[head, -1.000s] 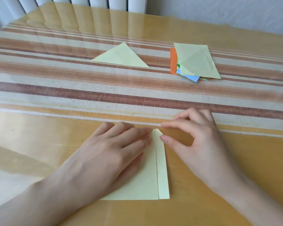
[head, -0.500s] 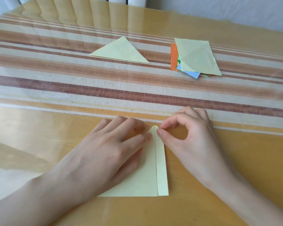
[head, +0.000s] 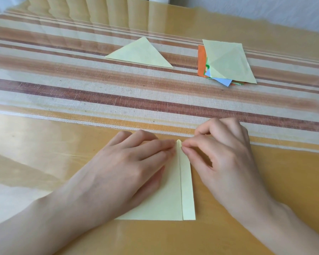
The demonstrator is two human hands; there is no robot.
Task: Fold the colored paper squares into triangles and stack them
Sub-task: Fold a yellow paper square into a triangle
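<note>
Lying nearest, pale yellow folded paper sheet (head: 173, 199), sitting well behind, pale yellow paper triangle (head: 140, 54), left of multicoloured stack of paper squares (head: 228, 61)

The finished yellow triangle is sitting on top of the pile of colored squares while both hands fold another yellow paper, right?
Not quite. In the head view the finished triangle lies on the striped cloth, apart from the pile of squares, to its left. The rest holds: the left hand presses the yellow paper flat and the right hand pinches its tip.
</note>
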